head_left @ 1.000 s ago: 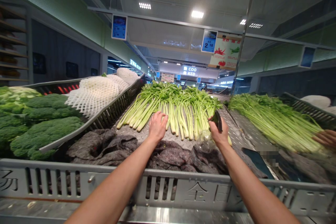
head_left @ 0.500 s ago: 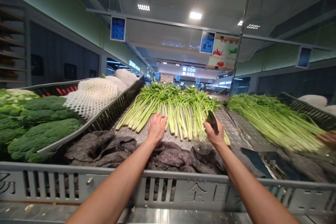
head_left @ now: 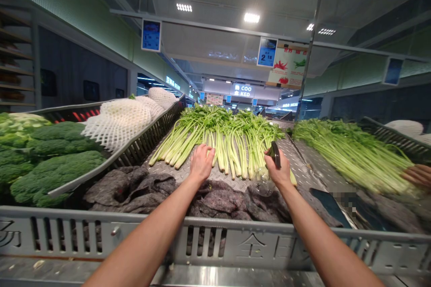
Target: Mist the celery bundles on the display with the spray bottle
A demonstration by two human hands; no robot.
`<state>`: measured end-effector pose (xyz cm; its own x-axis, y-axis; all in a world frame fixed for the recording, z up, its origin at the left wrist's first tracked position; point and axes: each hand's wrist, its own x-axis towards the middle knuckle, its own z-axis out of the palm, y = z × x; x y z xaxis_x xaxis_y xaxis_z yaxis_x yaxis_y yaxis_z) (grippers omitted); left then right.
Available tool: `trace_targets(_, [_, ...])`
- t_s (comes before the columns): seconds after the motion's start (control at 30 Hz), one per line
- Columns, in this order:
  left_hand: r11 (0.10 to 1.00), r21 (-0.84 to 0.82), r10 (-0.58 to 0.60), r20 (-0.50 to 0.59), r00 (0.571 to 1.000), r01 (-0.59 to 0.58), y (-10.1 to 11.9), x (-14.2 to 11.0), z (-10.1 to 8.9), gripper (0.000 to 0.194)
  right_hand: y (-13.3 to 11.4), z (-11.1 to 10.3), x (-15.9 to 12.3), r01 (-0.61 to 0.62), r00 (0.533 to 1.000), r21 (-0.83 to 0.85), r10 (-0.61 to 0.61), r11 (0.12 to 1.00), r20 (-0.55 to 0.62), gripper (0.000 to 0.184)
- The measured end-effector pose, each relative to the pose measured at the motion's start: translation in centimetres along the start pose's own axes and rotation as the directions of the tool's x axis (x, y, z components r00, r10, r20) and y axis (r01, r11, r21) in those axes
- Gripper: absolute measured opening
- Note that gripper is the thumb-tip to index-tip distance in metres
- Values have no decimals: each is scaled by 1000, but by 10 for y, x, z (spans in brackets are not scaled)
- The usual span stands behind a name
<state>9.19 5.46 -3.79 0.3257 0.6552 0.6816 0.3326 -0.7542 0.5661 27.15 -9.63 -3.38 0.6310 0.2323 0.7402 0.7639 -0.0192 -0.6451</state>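
Bunches of celery (head_left: 235,152) lie side by side on a textured metal tray, leaves away from me and cut ends toward me. My left hand (head_left: 202,163) rests at the lower stalks left of the middle, its fingers bent and a little apart; some fingertips are hidden. On the right, my right hand (head_left: 279,170) is closed round the neck of a spray bottle (head_left: 263,184) with a clear body and a black trigger head. The bottle is over the right-hand stalks and dark cloth (head_left: 222,199), partly covered by my hand.
Broccoli (head_left: 57,166) and produce in white foam nets (head_left: 117,121) fill a black crate at left. A grey slatted rail (head_left: 151,233) runs along the front. A phone-like dark flat object (head_left: 328,206) lies at right beside a mirror panel (head_left: 357,98) reflecting the celery.
My right hand and the spray bottle have shifted slightly to the right. The left hand stays almost in place at the celery stalks.
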Motion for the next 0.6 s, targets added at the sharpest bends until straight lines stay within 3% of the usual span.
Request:
trace_targets(0.27, [1000, 13, 10, 6, 1000, -10, 0, 0, 1, 33, -7, 1, -2, 52, 999, -84, -52, 995, 2, 24])
trace_targets(0.37, [1000, 11, 19, 2, 1000, -19, -1, -1, 1, 32, -8, 1, -3, 89, 995, -38, -88, 995, 38, 23])
trace_targets(0.5, [1000, 5, 12, 10, 1000, -12, 0, -1, 1, 33, -5, 1, -4, 18, 996, 6, -18, 1000, 90, 26])
trace_targets(0.6, [1000, 2, 8, 14, 1000, -8, 0, -1, 1, 34, -3, 1, -3, -40, 997, -29, 42, 999, 63, 27])
